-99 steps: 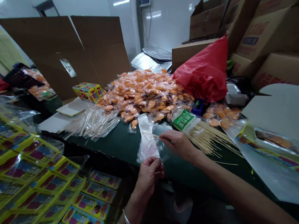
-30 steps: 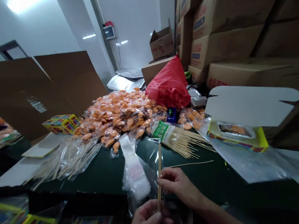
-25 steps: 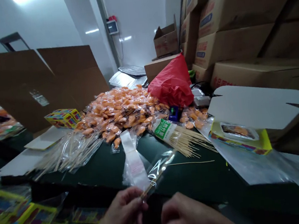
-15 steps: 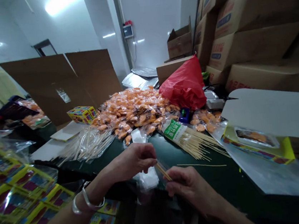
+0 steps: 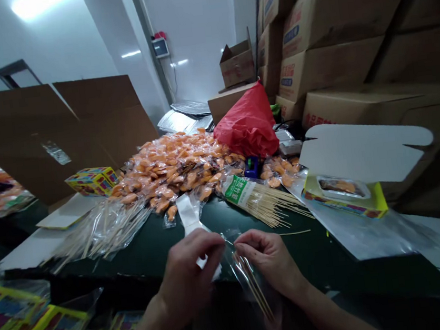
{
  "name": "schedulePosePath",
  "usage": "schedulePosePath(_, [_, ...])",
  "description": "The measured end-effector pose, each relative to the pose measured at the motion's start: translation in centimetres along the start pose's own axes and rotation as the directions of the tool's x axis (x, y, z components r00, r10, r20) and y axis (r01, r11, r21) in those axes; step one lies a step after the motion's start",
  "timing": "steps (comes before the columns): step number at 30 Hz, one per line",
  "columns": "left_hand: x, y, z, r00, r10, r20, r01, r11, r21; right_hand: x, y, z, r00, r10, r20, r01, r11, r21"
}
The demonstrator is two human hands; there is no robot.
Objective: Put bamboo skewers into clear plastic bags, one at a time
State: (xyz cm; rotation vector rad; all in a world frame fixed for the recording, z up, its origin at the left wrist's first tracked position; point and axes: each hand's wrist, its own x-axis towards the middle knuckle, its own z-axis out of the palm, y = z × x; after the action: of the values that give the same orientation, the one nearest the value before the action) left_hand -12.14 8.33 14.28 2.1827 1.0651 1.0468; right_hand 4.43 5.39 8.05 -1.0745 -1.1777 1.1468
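In front of me hangs a clear plastic bag (image 5: 240,274) with several thin bamboo skewers (image 5: 259,295) inside, slanting down toward me. My right hand (image 5: 270,260) pinches the bag's top edge between thumb and fingers. On the other side, my left hand (image 5: 190,269) is closed at the fingertips by the bag's mouth, seemingly gripping its edge. A white paper strip (image 5: 188,213) lies on the dark green tabletop (image 5: 165,245) behind my left hand. Just beyond my right hand rests an open pack of bamboo skewers (image 5: 264,202) with a green label.
A heap of wrapped orange pieces (image 5: 176,164) covers the table's back, beside a red bag (image 5: 247,125). Bagged sticks (image 5: 104,228) lie left. An open carton (image 5: 347,203) stands right, below stacked cardboard boxes (image 5: 336,67). Yellow packages (image 5: 36,329) sit lower left.
The skewers that my right hand held are now inside the clear bag, pointing down. My hands have come to the bag's mouth, and the view has turned right.
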Motion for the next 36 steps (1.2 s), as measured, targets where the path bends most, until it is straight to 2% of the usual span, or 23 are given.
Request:
schedulePosePath(3, [-0.5,0.4,0.6,0.992,0.102,0.077,-0.110,0.988,0.105,-0.2,-0.3,0.3,0.995,-0.094,0.029,0.096,0.991,-0.096])
schedulePosePath(8, [0.4,-0.4,1.3,0.984,0.108,0.144,-0.133,0.976,0.175,-0.5,-1.0,0.3,0.964,-0.233,0.129,0.260,0.931,-0.256])
schedulePosePath(14, [0.3,-0.5,1.4,0.964,0.144,0.223,-0.199,0.947,0.252,-0.6,-1.4,-0.5,0.895,-0.394,0.207,0.445,0.805,-0.391])
schedulePosePath(17, [0.0,-0.4,2.0,0.960,0.185,0.208,-0.248,0.908,0.338,-0.5,-1.7,-0.6,0.875,-0.396,0.280,0.483,0.755,-0.443])
schedulePosePath(21, [0.5,-0.2,2.4,0.963,0.237,0.132,-0.271,0.864,0.424,-0.8,-1.9,-0.5,0.870,-0.381,0.312,0.491,0.727,-0.480])
schedulePosePath(23, [0.8,-0.8,1.5,0.974,0.226,0.038,-0.219,0.869,0.444,-1.1,-1.7,-0.6,0.878,-0.389,0.278,0.477,0.755,-0.450])
schedulePosePath(24, [0.7,-1.3,0.6,0.981,0.189,-0.032,-0.154,0.876,0.456,-1.2,-1.5,-0.7,0.891,-0.384,0.242,0.453,0.777,-0.436])
schedulePosePath(26, [-0.5,-3.2,-1.5,0.986,0.035,-0.162,0.051,0.867,0.495,-1.3,-1.1,-1.0,0.929,-0.338,0.148,0.369,0.833,-0.412])
schedulePosePath(27, [-1.8,-4.3,-2.6,0.979,-0.079,-0.186,0.167,0.835,0.524,-1.2,-0.8,-1.2,0.949,-0.298,0.107,0.315,0.863,-0.395])
schedulePosePath(28, [-3.3,-5.4,-3.6,0.965,-0.207,-0.162,0.263,0.781,0.566,-1.2,-0.5,-1.2,0.965,-0.252,0.073,0.261,0.892,-0.369])
schedulePosePath(29, [-5.1,-6.3,-4.3,0.936,-0.351,-0.011,0.287,0.748,0.598,-1.1,-0.2,-1.2,0.977,-0.209,0.048,0.213,0.917,-0.338])
schedulePosePath(30, [-6.9,-6.8,-4.8,0.871,-0.471,0.143,0.290,0.726,0.623,-1.0,0.1,-1.1,0.984,-0.174,0.033,0.175,0.935,-0.309])
schedulePosePath(31, [-8.5,-6.8,-5.0,0.801,-0.501,0.328,0.246,0.774,0.583,-0.9,0.4,-0.9,0.989,-0.148,0.025,0.149,0.947,-0.284])
schedulePosePath(32, [-9.7,-6.3,-4.9,0.758,-0.452,0.471,0.200,0.848,0.491,-0.8,0.7,-0.6,0.991,-0.132,0.020,0.132,0.956,-0.262])
schedulePosePath(33, [-10.4,-5.4,-4.5,0.773,-0.382,0.507,0.180,0.898,0.402,-0.7,0.9,-0.3,0.992,-0.121,0.018,0.122,0.962,-0.244])
schedulePosePath(34, [-10.4,-4.2,-3.8,0.822,-0.305,0.480,0.162,0.935,0.316,-0.7,1.0,0.1,0.993,-0.115,0.017,0.116,0.966,-0.230])
schedulePosePath(36, [-8.6,-1.8,-2.1,0.951,-0.143,0.273,0.091,0.977,0.194,-0.7,1.2,0.6,0.993,-0.114,0.008,0.113,0.969,-0.218])
